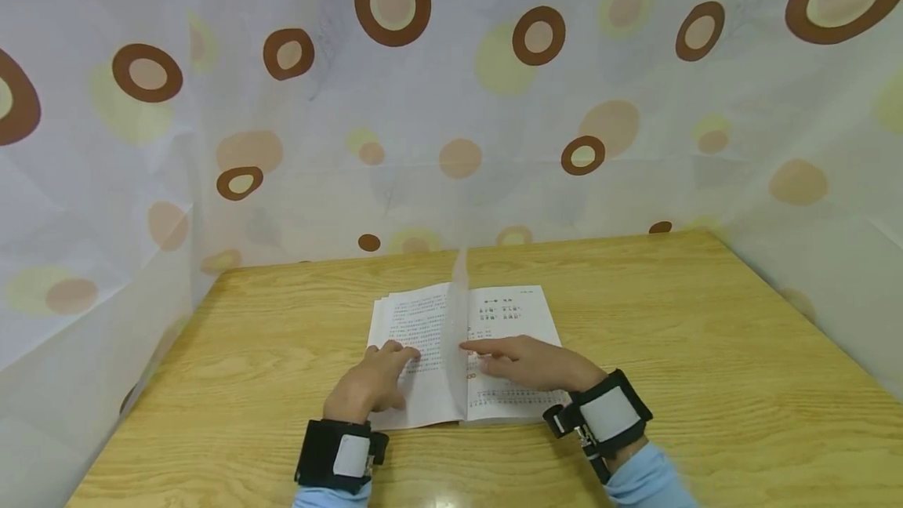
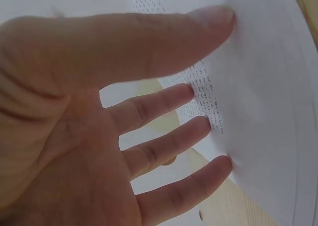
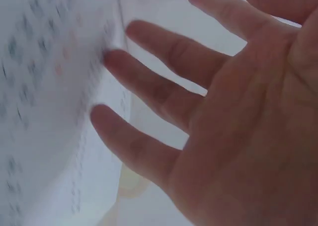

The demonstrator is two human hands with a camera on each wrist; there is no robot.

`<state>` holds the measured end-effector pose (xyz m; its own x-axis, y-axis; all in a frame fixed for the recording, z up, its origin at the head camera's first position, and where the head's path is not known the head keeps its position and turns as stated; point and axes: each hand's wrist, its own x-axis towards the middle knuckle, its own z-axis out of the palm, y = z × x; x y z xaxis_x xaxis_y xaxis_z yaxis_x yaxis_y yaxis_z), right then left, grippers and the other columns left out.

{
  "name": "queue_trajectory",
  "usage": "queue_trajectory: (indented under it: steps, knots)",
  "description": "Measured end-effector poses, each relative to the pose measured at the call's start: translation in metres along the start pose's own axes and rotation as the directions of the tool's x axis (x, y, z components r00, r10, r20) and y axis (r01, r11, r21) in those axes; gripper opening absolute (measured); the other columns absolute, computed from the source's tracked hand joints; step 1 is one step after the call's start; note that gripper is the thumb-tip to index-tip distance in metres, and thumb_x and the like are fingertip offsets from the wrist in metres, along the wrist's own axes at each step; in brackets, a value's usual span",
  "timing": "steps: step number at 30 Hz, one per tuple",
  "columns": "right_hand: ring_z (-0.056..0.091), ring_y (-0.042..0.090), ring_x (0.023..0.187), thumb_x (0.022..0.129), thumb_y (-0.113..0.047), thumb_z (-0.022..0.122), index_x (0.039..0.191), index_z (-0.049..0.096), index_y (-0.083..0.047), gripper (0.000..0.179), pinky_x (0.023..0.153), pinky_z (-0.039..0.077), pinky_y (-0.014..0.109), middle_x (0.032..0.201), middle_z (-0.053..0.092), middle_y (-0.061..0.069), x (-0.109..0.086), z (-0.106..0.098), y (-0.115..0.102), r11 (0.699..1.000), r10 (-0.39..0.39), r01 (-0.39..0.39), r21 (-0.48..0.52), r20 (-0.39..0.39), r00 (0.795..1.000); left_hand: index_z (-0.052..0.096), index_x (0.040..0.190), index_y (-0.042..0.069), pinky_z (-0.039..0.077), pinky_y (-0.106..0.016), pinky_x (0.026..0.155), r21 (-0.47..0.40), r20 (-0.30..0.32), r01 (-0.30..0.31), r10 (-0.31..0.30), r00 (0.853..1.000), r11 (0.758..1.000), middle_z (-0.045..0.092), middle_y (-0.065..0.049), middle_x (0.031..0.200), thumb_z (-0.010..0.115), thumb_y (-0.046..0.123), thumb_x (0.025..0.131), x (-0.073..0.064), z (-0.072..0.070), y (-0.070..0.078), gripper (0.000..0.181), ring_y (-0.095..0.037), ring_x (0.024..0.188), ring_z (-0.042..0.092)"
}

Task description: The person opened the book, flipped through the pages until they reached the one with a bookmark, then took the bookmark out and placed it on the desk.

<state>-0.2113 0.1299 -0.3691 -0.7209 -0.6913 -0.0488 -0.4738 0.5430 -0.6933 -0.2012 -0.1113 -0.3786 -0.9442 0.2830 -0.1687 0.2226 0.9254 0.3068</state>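
An open book [image 1: 504,304] with printed text lies on the wooden table. Near its spine a thin single page [image 1: 457,320] stands almost upright, seen nearly edge-on in the head view. On the lower left page rests my left hand [image 1: 374,382]; the left wrist view shows its thumb and fingertips touching the white paper [image 2: 263,112], fingers spread. Over the right page is my right hand [image 1: 525,359], its index fingertip at the standing page. In the right wrist view its fingers [image 3: 154,94] are extended and apart, their tips against or close to printed paper.
The wooden table [image 1: 677,335] extends around the book on both sides. Behind it hangs a pale sheet [image 1: 423,202] with brown and yellow circles, which also runs along the left and right sides. Each wrist wears a black strap [image 1: 607,414].
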Motion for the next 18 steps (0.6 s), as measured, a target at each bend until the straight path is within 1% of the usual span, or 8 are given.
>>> queue_trajectory:
  steps: [2,4,6,8,10,14,17,18]
  knots:
    - [0.039,0.023,0.118,0.093,-0.021,0.047,0.131,0.048,-0.017,0.038,0.096,0.036,0.049,0.133,0.044,0.013,0.006,0.010,-0.004,0.996,-0.015,0.017,-0.091,0.025,1.000,0.056,0.116,0.008,0.050,-0.039,0.065,-0.048,-0.024,0.004,-0.005,1.000,0.999,0.052,-0.012,0.113,0.077,0.001,0.061,-0.001,0.000,0.000,0.060,-0.028,0.091,0.045]
    - [0.032,0.030,0.123,0.090,-0.021,0.053,0.127,0.052,-0.019,0.038,0.097,0.033,0.054,0.135,0.041,0.015,0.009,0.018,-0.007,0.982,-0.015,0.023,-0.189,0.039,0.999,0.056,0.113,0.007,0.049,-0.039,0.063,-0.093,-0.045,0.016,-0.020,0.999,0.996,0.053,-0.012,0.105,0.078,0.001,0.059,-0.003,0.000,0.000,0.059,-0.027,0.087,0.045]
    - [0.026,0.037,0.124,0.086,-0.021,0.057,0.124,0.055,-0.022,0.038,0.096,0.030,0.060,0.137,0.037,0.019,0.011,0.025,-0.012,0.962,0.021,-0.009,-0.272,0.039,0.999,0.055,0.110,0.008,0.048,-0.038,0.060,-0.148,-0.063,0.040,-0.050,0.997,0.988,0.052,-0.011,0.097,0.078,0.000,0.058,-0.004,0.000,0.000,0.057,-0.025,0.083,0.044]
    - [0.023,0.041,0.125,0.084,-0.022,0.059,0.122,0.057,-0.026,0.038,0.094,0.028,0.064,0.138,0.035,0.020,0.012,0.029,-0.016,0.940,0.061,-0.047,-0.339,0.032,0.998,0.053,0.109,0.008,0.047,-0.039,0.062,-0.161,-0.071,0.042,-0.054,0.996,0.986,0.052,-0.010,0.093,0.078,0.001,0.059,-0.004,0.000,-0.001,0.057,-0.025,0.082,0.043]
    - [0.023,0.042,0.125,0.083,-0.022,0.061,0.121,0.058,-0.026,0.039,0.094,0.028,0.065,0.138,0.035,0.021,0.012,0.030,-0.019,0.932,0.078,-0.065,-0.355,0.023,0.997,0.052,0.109,0.009,0.047,-0.040,0.064,-0.162,-0.076,0.045,-0.058,0.995,0.986,0.054,-0.008,0.092,0.077,0.002,0.058,-0.003,0.000,-0.001,0.057,-0.024,0.084,0.042]
    - [0.024,0.041,0.124,0.082,-0.021,0.061,0.120,0.059,-0.025,0.039,0.094,0.029,0.064,0.138,0.035,0.020,0.012,0.031,-0.021,0.930,0.085,-0.075,-0.359,0.012,0.996,0.050,0.112,0.010,0.047,-0.043,0.069,-0.172,-0.089,0.016,-0.032,0.995,0.985,0.056,-0.006,0.096,0.078,0.004,0.057,-0.003,0.001,-0.003,0.062,-0.025,0.087,0.041]
    - [0.025,0.041,0.124,0.081,-0.021,0.061,0.120,0.059,-0.025,0.038,0.093,0.029,0.064,0.138,0.036,0.020,0.012,0.031,-0.021,0.930,0.082,-0.075,-0.360,0.006,0.997,0.048,0.116,0.008,0.047,-0.045,0.071,-0.176,-0.090,0.002,-0.018,0.996,0.984,0.057,-0.008,0.100,0.079,0.005,0.058,-0.004,0.000,-0.003,0.066,-0.026,0.090,0.041]
    - [0.025,0.041,0.124,0.081,-0.021,0.061,0.119,0.059,-0.025,0.038,0.093,0.030,0.064,0.138,0.036,0.020,0.012,0.032,-0.021,0.928,0.082,-0.076,-0.365,0.003,0.997,0.048,0.118,0.007,0.047,-0.046,0.074,-0.172,-0.090,-0.008,-0.008,0.996,0.985,0.057,-0.010,0.105,0.080,0.005,0.058,-0.004,0.000,-0.003,0.069,-0.028,0.094,0.043]
